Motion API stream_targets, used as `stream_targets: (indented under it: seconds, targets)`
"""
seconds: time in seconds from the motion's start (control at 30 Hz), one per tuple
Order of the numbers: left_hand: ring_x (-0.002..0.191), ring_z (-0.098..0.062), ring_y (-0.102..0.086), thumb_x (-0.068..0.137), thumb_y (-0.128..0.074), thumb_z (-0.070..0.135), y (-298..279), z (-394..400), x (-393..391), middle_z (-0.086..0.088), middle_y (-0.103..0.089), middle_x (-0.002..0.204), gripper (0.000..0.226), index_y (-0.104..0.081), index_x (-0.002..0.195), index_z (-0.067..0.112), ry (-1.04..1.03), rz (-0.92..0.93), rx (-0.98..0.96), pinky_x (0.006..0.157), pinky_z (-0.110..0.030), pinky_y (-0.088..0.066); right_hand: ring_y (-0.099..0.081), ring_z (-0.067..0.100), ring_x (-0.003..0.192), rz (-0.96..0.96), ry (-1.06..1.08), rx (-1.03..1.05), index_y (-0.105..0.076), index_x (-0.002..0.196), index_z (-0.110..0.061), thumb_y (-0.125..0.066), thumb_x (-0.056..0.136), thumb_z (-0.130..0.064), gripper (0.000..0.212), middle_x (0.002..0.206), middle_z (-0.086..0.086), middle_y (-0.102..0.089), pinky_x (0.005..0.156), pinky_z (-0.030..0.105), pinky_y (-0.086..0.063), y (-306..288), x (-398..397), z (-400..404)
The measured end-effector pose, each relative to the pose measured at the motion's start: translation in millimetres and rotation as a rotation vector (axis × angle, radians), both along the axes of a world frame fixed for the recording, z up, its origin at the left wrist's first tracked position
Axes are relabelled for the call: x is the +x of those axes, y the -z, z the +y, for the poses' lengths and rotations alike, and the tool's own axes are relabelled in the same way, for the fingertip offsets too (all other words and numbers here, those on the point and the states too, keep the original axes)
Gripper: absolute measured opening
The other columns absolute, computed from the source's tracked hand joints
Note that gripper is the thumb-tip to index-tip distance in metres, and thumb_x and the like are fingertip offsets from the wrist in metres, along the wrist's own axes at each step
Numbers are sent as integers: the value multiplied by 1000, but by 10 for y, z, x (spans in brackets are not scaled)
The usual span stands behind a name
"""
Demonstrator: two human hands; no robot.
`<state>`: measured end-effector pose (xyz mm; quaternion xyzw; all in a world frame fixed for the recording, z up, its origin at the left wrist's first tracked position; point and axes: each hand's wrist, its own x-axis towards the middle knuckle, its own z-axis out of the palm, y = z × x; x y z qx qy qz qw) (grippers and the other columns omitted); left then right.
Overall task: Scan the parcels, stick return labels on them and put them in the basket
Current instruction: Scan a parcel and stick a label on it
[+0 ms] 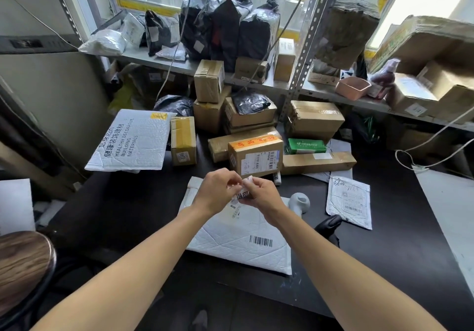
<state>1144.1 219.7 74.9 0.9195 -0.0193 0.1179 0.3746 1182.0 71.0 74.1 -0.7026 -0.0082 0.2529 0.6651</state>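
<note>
Both hands meet over the white padded mailer (238, 238), which lies flat on the dark counter (384, 241) with its barcode toward the person. The left hand (215, 192) and the right hand (264, 195) each have a narrow grip, fingertips pinched on a small white return label (242, 193) with black characters, held just above the mailer's far edge.

At one o'clock from the hands, touching nothing they hold, stands a cardboard box with orange tape (255, 155); a long flat carton (318, 162) and a green packet (305, 146) lie further round at two o'clock. A white scanner (298, 202) sits just beside the right wrist at three o'clock, and a small grey mailer (350, 205) lies beyond it. At ten o'clock a large white bubble mailer (133, 141) leans beside a taped box (183, 141).

At twelve o'clock, brown cartons are stacked against a metal shelf (320, 92) that carries black bagged parcels (225, 25) and a pink tub (352, 87) before a bright window. A wooden stool seat (23, 266) shows at eight o'clock.
</note>
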Motion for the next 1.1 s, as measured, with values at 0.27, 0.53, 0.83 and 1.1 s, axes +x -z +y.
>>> stream_targets:
  seconds: [0.27,0.53,0.83,1.1]
  targets:
    - [82,-14,-64,84,-79,27,108,105,69,1,-69,92,20,-76,98,13,-7,-21,31,74,-31,-53,-68,18,87,30,-122,17,-65,108,13,-47,97,7,22,97,16,-67,76,23,-57,0,49,40]
    - [75,-10,-61,86,-76,20,73,160,124,2,-70,86,9,-78,94,15,1,-46,0,70,-30,-52,-70,19,84,-8,-1,41,-65,99,10,-61,94,2,10,92,18,-67,76,25,-59,65,139,85]
    - [74,-13,-66,84,-78,19,113,219,147,-1,-74,84,10,-81,92,14,-11,-62,-24,70,-37,-57,-69,22,87,-50,-17,24,-69,95,8,-59,92,10,10,92,19,-68,81,24,-59,59,168,140]
    - [68,-12,-62,86,-73,22,116,228,187,2,-71,77,10,-81,86,16,-38,-42,46,63,-35,-55,-71,25,90,-143,-37,-102,-71,98,9,-61,92,7,12,97,23,-71,84,30,-60,80,181,183]
